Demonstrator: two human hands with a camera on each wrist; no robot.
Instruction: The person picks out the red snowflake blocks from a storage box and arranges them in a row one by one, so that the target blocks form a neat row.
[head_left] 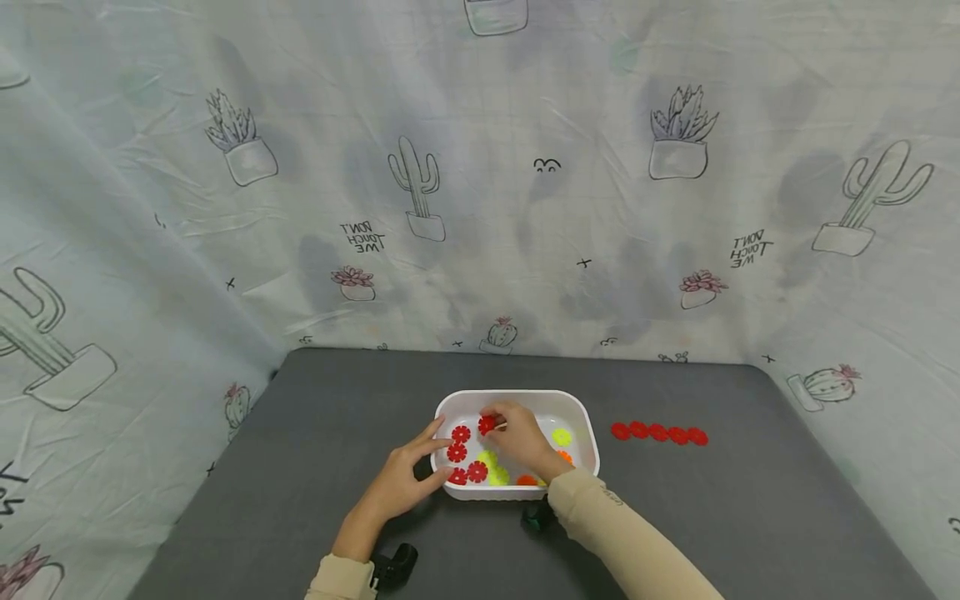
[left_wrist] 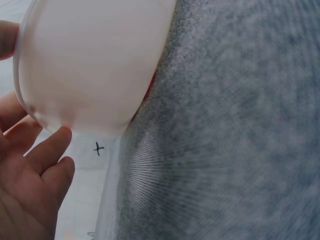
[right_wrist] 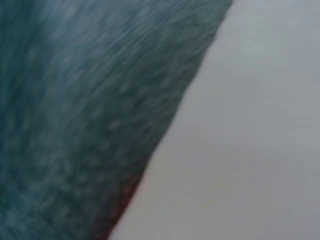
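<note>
A white plastic tub (head_left: 517,493) holds loose notched plastic discs. Inside it, my right hand (head_left: 521,437) pinches a red notched disc (head_left: 487,425) between thumb and fingers, over the left half. More red discs (head_left: 477,472) lie at the tub's left end, with yellow-green discs (head_left: 498,476) beside them. My left hand (head_left: 401,479) holds the tub's left end, thumb and forefinger over the rim. In the left wrist view, some fingers (left_wrist: 52,150) stay outside the tub wall (left_wrist: 95,65). Only the tub's outer wall (right_wrist: 250,140) and dark cloth show in the right wrist view.
To the tub's right, several red discs form a joined row (head_left: 658,432) on the dark grey table (head_left: 337,400). An orange disc (head_left: 527,481) and another yellow-green disc (head_left: 561,437) lie in the tub's right half. Behind the table hangs a cactus-print cloth (head_left: 480,208).
</note>
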